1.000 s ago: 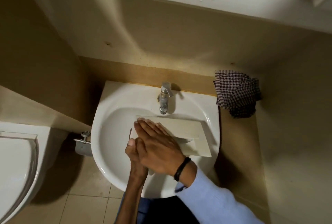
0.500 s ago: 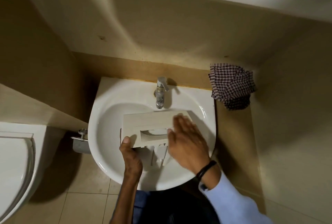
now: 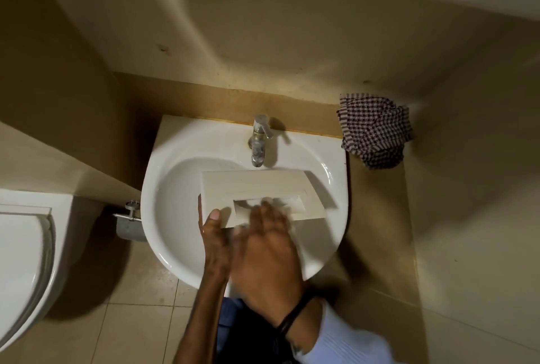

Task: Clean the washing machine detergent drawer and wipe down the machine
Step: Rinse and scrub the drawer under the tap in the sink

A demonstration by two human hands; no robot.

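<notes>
The cream detergent drawer (image 3: 257, 185) lies across the bowl of the white sink (image 3: 175, 188), its front panel with the recessed handle facing up, just below the tap (image 3: 258, 141). My left hand (image 3: 216, 235) grips the drawer's near left corner, thumb on top of the panel. My right hand (image 3: 267, 249), blurred by motion, lies flat with straight fingers reaching onto the handle recess. The drawer's compartments are hidden under my hands.
A checked cloth (image 3: 375, 129) sits bunched on the ledge right of the sink. A white toilet (image 3: 26, 261) stands at the left, with a wall valve (image 3: 131, 211) between it and the sink. Tiled floor lies below.
My right hand has swept left and toward me along the drawer front, from the panel's right end to its handle recess. My left hand keeps its grip on the left corner.
</notes>
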